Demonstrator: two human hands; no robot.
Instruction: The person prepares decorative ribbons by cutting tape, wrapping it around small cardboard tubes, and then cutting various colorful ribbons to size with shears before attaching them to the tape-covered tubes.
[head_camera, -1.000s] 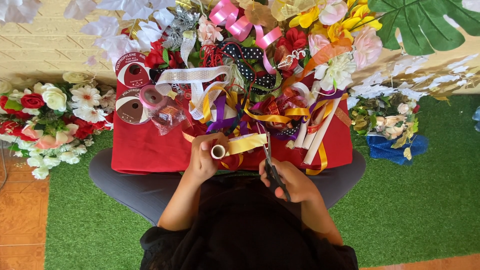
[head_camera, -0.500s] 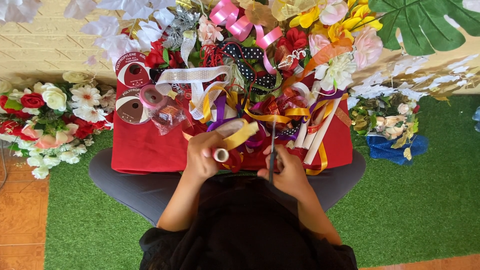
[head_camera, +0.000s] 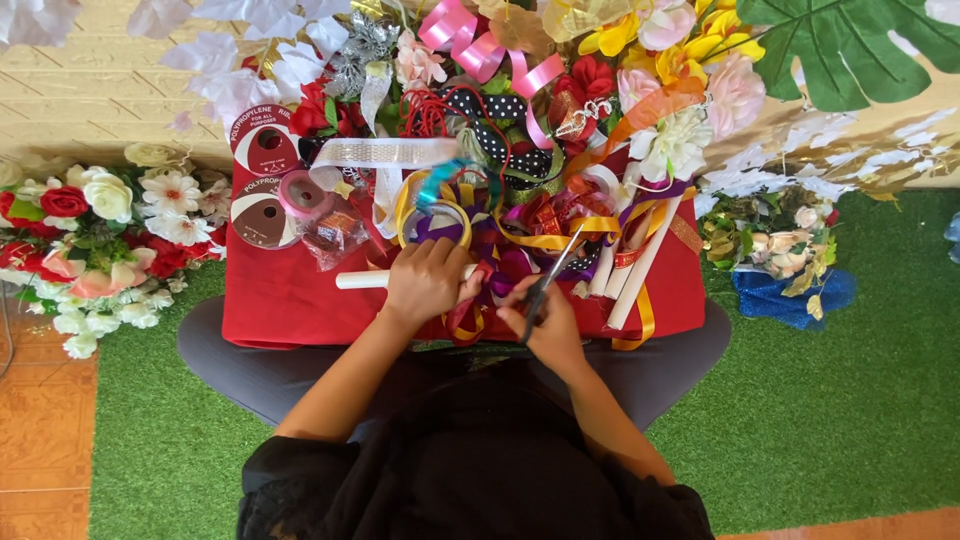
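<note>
My right hand (head_camera: 548, 322) is wrapped around the scissors (head_camera: 552, 275), fingers through the handles, blades pointing up and away from me over the ribbon pile (head_camera: 520, 225). Can't really tell if the blades are parted or shut from this angle. My left hand (head_camera: 428, 280) is curled palm-down on the ribbons, just beside the right one, and I think it's pinching a ribbon end, but my knuckles hide it. A white tube (head_camera: 362, 280) pokes out from under that hand to the left. Everything sits on the red cloth (head_camera: 290, 300) across my lap. Further out, two ribbon spools (head_camera: 262, 180) sit at the cloth's left edge, fake flowers (head_camera: 100, 235) lie on the green turf (head_camera: 850, 400) on both sides.
</note>
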